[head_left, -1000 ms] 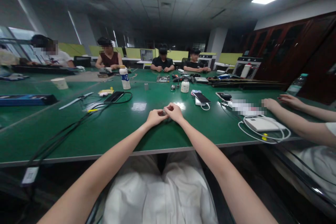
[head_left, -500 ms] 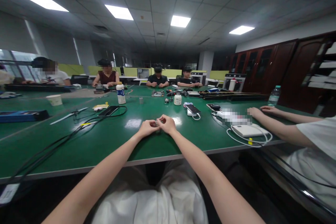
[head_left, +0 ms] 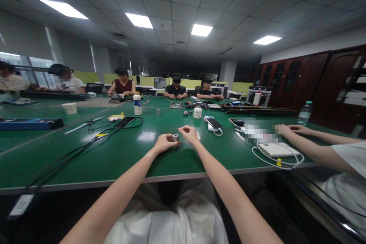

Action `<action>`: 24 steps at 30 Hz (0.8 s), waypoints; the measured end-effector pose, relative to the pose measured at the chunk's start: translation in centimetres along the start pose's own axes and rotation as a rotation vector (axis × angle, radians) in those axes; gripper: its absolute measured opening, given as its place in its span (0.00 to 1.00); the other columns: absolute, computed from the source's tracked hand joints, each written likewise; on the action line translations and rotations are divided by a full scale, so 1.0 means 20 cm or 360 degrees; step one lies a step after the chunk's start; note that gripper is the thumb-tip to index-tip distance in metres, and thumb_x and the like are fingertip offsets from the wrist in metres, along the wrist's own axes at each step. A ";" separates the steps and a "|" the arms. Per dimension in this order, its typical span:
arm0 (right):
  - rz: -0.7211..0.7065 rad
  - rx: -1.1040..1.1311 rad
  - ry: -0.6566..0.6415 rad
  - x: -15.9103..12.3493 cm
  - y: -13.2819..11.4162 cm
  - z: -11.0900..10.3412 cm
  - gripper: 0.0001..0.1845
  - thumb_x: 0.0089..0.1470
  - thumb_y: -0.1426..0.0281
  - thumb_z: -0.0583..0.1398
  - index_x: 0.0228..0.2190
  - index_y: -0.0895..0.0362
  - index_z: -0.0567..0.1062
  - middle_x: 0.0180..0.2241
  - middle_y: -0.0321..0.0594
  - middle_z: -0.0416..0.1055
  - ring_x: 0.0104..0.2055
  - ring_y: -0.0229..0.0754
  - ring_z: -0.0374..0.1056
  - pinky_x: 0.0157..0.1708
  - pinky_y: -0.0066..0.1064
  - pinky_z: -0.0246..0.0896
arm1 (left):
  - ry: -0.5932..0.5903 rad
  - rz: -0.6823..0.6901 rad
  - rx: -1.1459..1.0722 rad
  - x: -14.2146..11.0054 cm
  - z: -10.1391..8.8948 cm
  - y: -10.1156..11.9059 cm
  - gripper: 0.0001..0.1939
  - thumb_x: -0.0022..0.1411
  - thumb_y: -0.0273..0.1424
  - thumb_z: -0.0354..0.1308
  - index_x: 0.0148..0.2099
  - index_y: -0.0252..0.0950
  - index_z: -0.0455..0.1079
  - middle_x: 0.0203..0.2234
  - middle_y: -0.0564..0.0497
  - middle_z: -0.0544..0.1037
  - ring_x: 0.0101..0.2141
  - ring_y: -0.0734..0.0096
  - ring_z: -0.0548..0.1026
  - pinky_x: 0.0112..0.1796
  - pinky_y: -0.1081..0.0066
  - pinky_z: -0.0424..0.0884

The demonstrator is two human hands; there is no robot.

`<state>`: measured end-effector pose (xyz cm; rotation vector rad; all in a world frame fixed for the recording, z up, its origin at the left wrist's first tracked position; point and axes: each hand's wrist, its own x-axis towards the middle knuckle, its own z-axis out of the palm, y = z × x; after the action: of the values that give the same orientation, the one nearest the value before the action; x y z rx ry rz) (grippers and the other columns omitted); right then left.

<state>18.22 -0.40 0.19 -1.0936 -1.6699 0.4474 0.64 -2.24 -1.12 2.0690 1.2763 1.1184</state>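
Observation:
A small silvery metal cylinder with a dark hole in its top stands upright near the front of the green table. My left hand is closed around it, thumb and fingers on its sides. Just to the right, my right hand has thumb and fingertips pinched together, a little apart from the cylinder. Whatever may be between those fingertips is too small to make out. Farther back stands a similar small metal cylinder, with small metal parts to its right.
Beyond my hands are a white jar, a bottle and a phone. Black cables cross the left side. At right, a white box with cords lies near a co-worker's arm. Several people sit across the table.
My right hand has come away from the metal cylinder, moving slightly right, so the cylinder's top now shows. My left hand keeps hold of it. The head view has shifted a little.

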 end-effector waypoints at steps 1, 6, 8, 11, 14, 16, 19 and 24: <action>0.0024 -0.0081 -0.0022 0.00 0.01 -0.02 0.14 0.55 0.59 0.61 0.30 0.56 0.82 0.31 0.39 0.80 0.33 0.41 0.72 0.36 0.29 0.64 | 0.0011 -0.0007 0.0007 0.00 0.00 0.00 0.21 0.43 0.50 0.67 0.27 0.36 0.73 0.20 0.53 0.74 0.26 0.68 0.71 0.29 0.71 0.62; 0.0195 -0.0738 -0.0346 -0.04 0.04 -0.08 0.08 0.52 0.59 0.65 0.33 0.46 0.84 0.41 0.37 0.81 0.51 0.51 0.71 0.54 0.42 0.59 | 0.0043 0.0028 0.0054 -0.01 -0.01 0.01 0.20 0.46 0.50 0.65 0.26 0.36 0.72 0.19 0.53 0.73 0.26 0.67 0.72 0.29 0.71 0.62; 0.0240 -0.0827 -0.0422 -0.05 0.05 -0.09 0.10 0.54 0.56 0.64 0.35 0.44 0.84 0.43 0.36 0.81 0.53 0.52 0.69 0.55 0.45 0.58 | 0.0047 0.0043 0.0073 -0.02 -0.01 0.01 0.20 0.46 0.49 0.65 0.26 0.36 0.72 0.20 0.53 0.74 0.26 0.67 0.72 0.30 0.71 0.62; 0.0263 -0.0846 -0.0484 -0.05 0.04 -0.08 0.11 0.55 0.55 0.63 0.37 0.42 0.84 0.44 0.34 0.80 0.55 0.51 0.69 0.55 0.43 0.58 | 0.0037 0.0058 0.0093 -0.02 -0.01 0.01 0.20 0.47 0.49 0.64 0.28 0.36 0.73 0.21 0.53 0.75 0.28 0.66 0.73 0.30 0.71 0.62; 0.0287 -0.0857 -0.0452 -0.05 0.03 -0.08 0.11 0.54 0.55 0.64 0.37 0.42 0.84 0.45 0.34 0.80 0.55 0.50 0.69 0.55 0.41 0.58 | 0.0036 0.0063 0.0066 -0.01 -0.01 0.00 0.21 0.47 0.50 0.63 0.29 0.36 0.74 0.22 0.51 0.76 0.29 0.65 0.74 0.30 0.71 0.63; 0.0319 -0.0859 -0.0382 -0.05 0.03 -0.08 0.10 0.53 0.56 0.64 0.36 0.42 0.84 0.45 0.35 0.80 0.55 0.50 0.70 0.55 0.40 0.58 | 0.0037 0.0054 0.0043 -0.01 -0.01 0.00 0.21 0.46 0.51 0.63 0.29 0.36 0.74 0.23 0.51 0.77 0.29 0.64 0.74 0.30 0.71 0.64; 0.0366 -0.0868 -0.0275 -0.06 0.03 -0.08 0.09 0.52 0.58 0.66 0.34 0.44 0.84 0.43 0.40 0.81 0.53 0.52 0.72 0.55 0.42 0.58 | 0.0053 0.0047 0.0036 -0.01 -0.01 0.00 0.21 0.45 0.51 0.64 0.29 0.37 0.74 0.22 0.51 0.77 0.29 0.63 0.74 0.29 0.70 0.64; 0.0326 -0.0686 -0.0118 -0.05 0.03 -0.08 0.08 0.53 0.60 0.65 0.33 0.46 0.85 0.41 0.41 0.81 0.51 0.53 0.74 0.55 0.44 0.62 | 0.0083 0.0054 0.0022 -0.01 0.00 0.00 0.21 0.44 0.51 0.65 0.28 0.38 0.74 0.21 0.52 0.76 0.28 0.62 0.74 0.28 0.70 0.64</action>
<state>19.91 -1.28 -0.19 -1.5903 -1.7738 0.2630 0.49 -2.43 -1.17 2.0914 1.2813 1.1887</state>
